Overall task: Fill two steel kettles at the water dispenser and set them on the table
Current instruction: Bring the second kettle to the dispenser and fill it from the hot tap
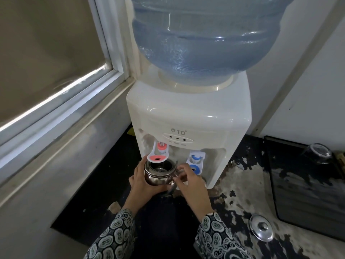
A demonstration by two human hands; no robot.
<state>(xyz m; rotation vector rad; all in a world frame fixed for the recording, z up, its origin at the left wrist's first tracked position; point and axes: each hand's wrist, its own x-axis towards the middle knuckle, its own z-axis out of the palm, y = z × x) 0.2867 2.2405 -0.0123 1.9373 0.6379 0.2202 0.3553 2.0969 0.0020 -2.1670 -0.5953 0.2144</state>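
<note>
A: Kettle (158,173) position?

B: Held up under the red tap (157,153) of the water dispenser (186,116), open mouth directly below the paddle. Lid off; a steel lid (261,228) lies on the worn dark table (233,202) to the right, well apart. Probably this kettle's, so the mouth takes the stream.

A: Grip?

B: Left hand (140,184) wrapped round the belly from the left, fingers curled closed on the steel. Right hand (188,181) closed on the handle side; its fingertips are partly hidden, so exact purchase is unclear. Two hands likely because the weight will climb as it fills.

A: Orientation?

B: Upright, long axis vertical, mouth up. The spout appears to point toward the viewer, down and right, though the view is dim there.

A: Surroundings?

B: Blue tap (195,161) just right, unused. Blue water bottle (203,40) on top. Upturned glass (317,153) on a dark tray (298,193) far right. No water flow that I can make out.
</note>
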